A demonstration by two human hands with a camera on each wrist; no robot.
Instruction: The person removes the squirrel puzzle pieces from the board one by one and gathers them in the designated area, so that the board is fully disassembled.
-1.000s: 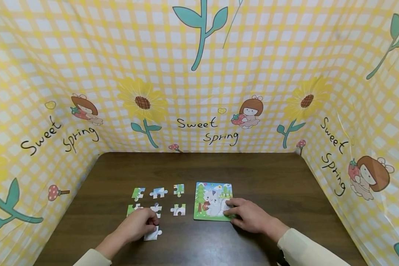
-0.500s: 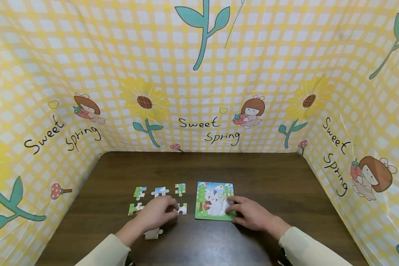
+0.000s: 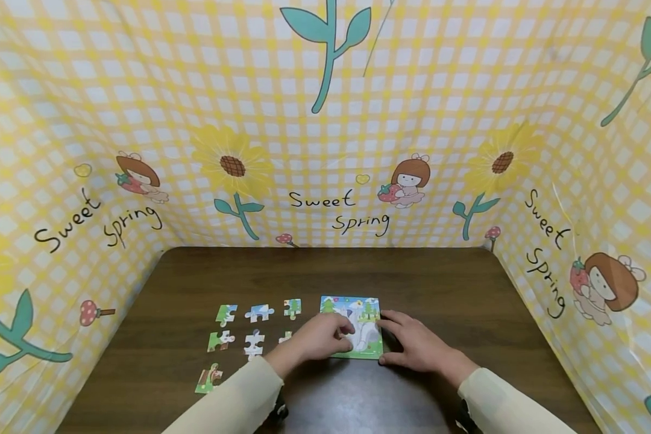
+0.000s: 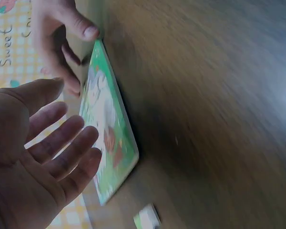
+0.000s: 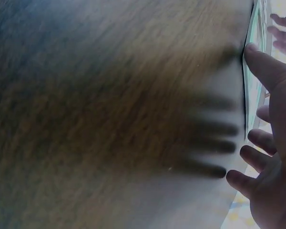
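Observation:
A square picture puzzle [image 3: 370, 343] with a grey squirrel scene lies flat on the table, partly covered by my left hand [image 3: 321, 335]. In the left wrist view that hand [image 4: 52, 143] has loosely bent fingers with nothing between them, over or beside the puzzle [image 4: 105, 112]; contact is unclear. My right hand [image 3: 416, 345] rests along the puzzle's right edge. In the right wrist view, its thumb [image 5: 264, 67] touches the near edge while the other fingers spread along the side.
Several loose jigsaw pieces lie left of the puzzle, among them a green one [image 3: 226, 314], a blue-sky one [image 3: 259, 313] and a brown-and-green one [image 3: 208, 380]. My left sleeve [image 3: 239, 392] hides part of that area. Checked yellow cloth [image 3: 325, 150] encloses the table [image 3: 412, 271].
My left hand has moved right, from above the loose pieces to over the puzzle. My right fingers have drawn back from the puzzle's face to its right edge.

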